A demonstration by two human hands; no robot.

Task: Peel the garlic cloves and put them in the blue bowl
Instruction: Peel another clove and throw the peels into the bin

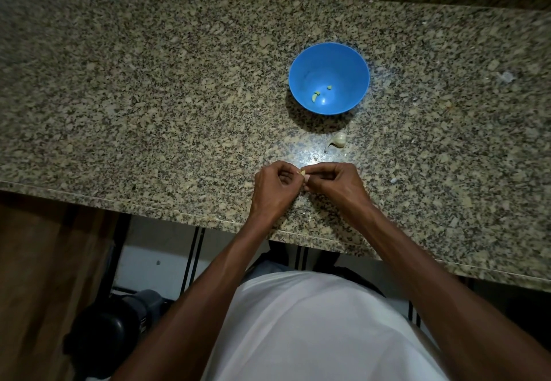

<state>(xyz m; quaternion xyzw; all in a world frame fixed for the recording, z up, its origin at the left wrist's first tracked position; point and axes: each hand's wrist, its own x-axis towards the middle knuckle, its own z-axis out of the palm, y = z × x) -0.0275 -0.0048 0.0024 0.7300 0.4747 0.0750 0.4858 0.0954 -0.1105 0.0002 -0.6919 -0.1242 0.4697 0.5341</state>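
Both hands work one small pale garlic clove [303,173] just above the speckled granite table [149,97], near its front edge. Left hand [275,185] has its grip pinched on the clove; right hand [334,179] has its grip nipped on the clove's other end, seemingly on the skin, though the fingers hide the contact.

Round blue plastic bowl [329,77] sits beyond the hands toward the table's middle, with a few small peeled garlic pieces [315,97] in its bottom. Another unpeeled white garlic clove with papery skin [337,140] lies on the table between bowl and hands.

To do it well, I'd say:
- left grip holds firm, doesn't crush
- right nail lifts skin at the tip, strips lengthwise
- rotate the clove, check for leftover film
- drop skin beside the bowl, not in it
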